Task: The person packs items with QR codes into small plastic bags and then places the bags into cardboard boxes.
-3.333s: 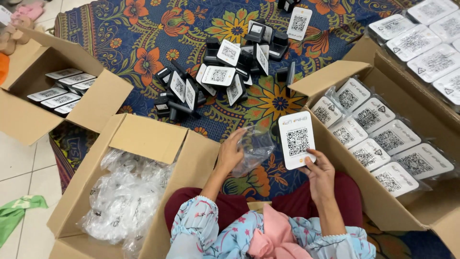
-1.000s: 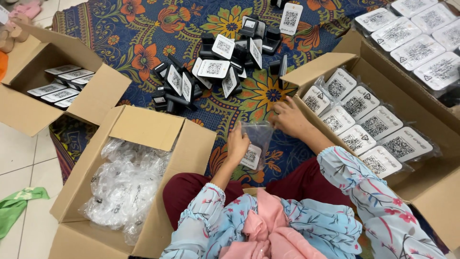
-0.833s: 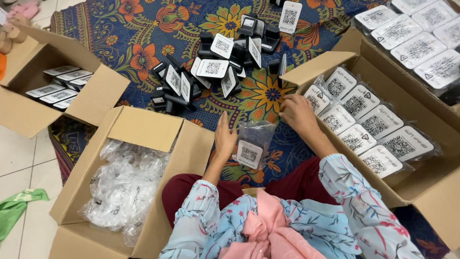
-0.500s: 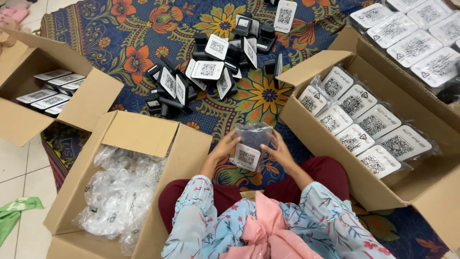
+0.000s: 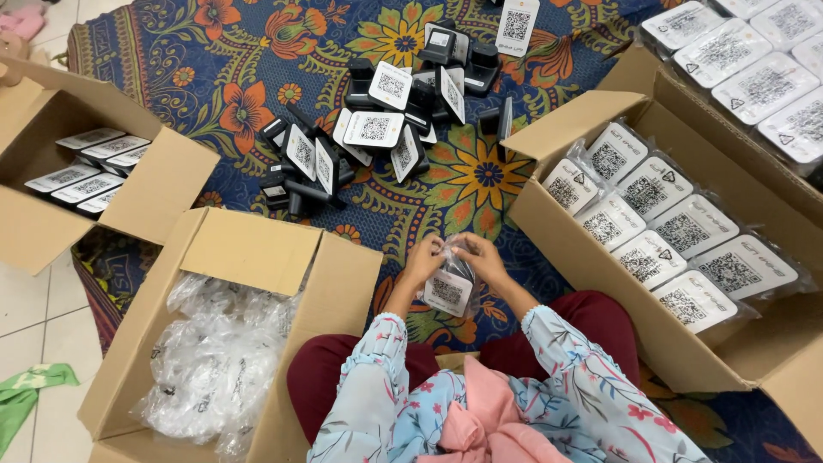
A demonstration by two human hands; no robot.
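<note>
My left hand (image 5: 422,262) and my right hand (image 5: 482,255) meet over my lap, both gripping the top of a clear plastic bag (image 5: 452,273). Inside the bag sits a small black device with a white square-code card (image 5: 447,292) on its face. A pile of the same black devices with white cards (image 5: 387,129) lies loose on the floral rug (image 5: 249,69) ahead of my hands.
A cardboard box of empty clear bags (image 5: 219,360) stands at my left. Another box of bagged devices (image 5: 669,231) is at my right, a further one (image 5: 746,60) behind it. A third box (image 5: 77,171) holding several cards sits far left. Green cloth (image 5: 26,390) lies on the tiles.
My right hand came back from the right-hand box to the bag in my left hand. The white card device went into the bag, and both hands now hold its top.
</note>
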